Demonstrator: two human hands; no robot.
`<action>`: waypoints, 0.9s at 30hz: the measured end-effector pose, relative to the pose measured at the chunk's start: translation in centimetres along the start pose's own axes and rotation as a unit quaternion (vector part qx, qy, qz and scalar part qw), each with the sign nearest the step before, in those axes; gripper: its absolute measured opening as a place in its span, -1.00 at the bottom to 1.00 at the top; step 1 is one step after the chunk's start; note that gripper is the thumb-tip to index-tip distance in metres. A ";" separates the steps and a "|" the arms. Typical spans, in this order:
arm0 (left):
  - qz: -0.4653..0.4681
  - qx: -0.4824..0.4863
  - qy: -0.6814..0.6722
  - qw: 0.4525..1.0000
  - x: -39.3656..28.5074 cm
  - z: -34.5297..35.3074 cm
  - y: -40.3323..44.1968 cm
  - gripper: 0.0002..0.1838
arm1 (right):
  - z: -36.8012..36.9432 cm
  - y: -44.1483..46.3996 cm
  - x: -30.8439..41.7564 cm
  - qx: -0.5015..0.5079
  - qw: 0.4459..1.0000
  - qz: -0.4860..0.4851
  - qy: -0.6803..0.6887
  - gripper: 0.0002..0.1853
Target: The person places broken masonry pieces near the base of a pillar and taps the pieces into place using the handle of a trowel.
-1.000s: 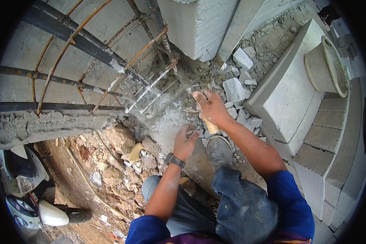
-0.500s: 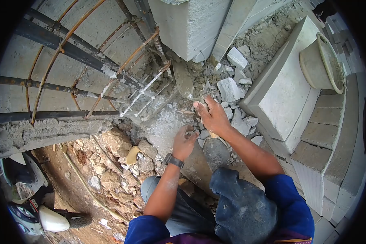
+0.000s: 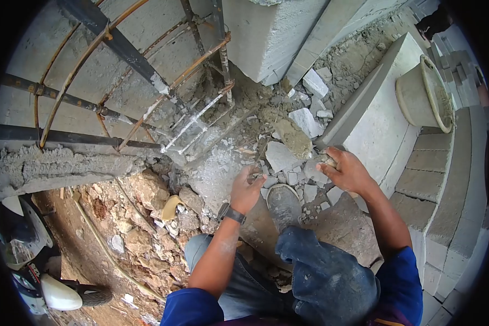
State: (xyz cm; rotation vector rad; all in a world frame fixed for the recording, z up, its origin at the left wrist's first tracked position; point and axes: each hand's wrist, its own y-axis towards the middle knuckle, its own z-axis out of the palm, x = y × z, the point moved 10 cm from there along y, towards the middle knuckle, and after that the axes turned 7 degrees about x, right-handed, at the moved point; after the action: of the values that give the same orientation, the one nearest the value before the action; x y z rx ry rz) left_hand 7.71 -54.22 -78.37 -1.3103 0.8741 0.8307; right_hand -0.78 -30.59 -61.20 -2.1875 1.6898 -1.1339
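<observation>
My right hand [image 3: 346, 171] is closed round the handle end of a trowel, right of centre. The trowel's blade [image 3: 294, 139], coated in grey mortar, points up and left over broken white block pieces [image 3: 281, 156]. My left hand [image 3: 248, 187], with a dark band on its wrist, is held low over the dusty concrete, its fingers curled toward the thumb. Whatever lies between those fingers is too small to make out. Ahead of the left hand, a rusty rebar cage [image 3: 193, 117] meets rubble and wet mortar at a pale column's foot.
A mortar-stained tub [image 3: 418, 98] rests on pale blocks [image 3: 386, 130] at the right. Rocks [image 3: 146, 190] and a long stick [image 3: 100, 239] lie at the lower left, near a parked motorbike [image 3: 60, 293]. My shoe [image 3: 283, 206] is between my hands.
My right hand has moved right and a little down, away from the column's foot. The trowel's blade has come with it and now shows mortar. My left hand has stayed nearly in place.
</observation>
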 end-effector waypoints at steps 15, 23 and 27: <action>0.007 -0.023 -0.003 1.000 -1.5 -1.1 -2.2 -0.45 | -14.0 9.2 13.6 0.208 0.954 0.110 -0.187 -0.66; 0.022 -0.020 0.017 0.999 -2.9 -1.0 -2.8 -0.45 | -14.6 9.6 15.8 0.175 0.952 0.082 -0.238 -0.70; 0.025 -0.017 0.026 0.999 -2.6 -0.3 -2.9 -0.44 | -15.6 8.2 18.4 0.164 0.950 0.087 -0.253 -0.70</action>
State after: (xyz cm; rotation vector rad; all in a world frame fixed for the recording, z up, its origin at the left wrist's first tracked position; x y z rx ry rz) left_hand 9.12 -54.81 -74.81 -1.3501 0.9406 0.8566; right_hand -15.58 -44.77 -46.08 -1.8678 1.3296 -0.6693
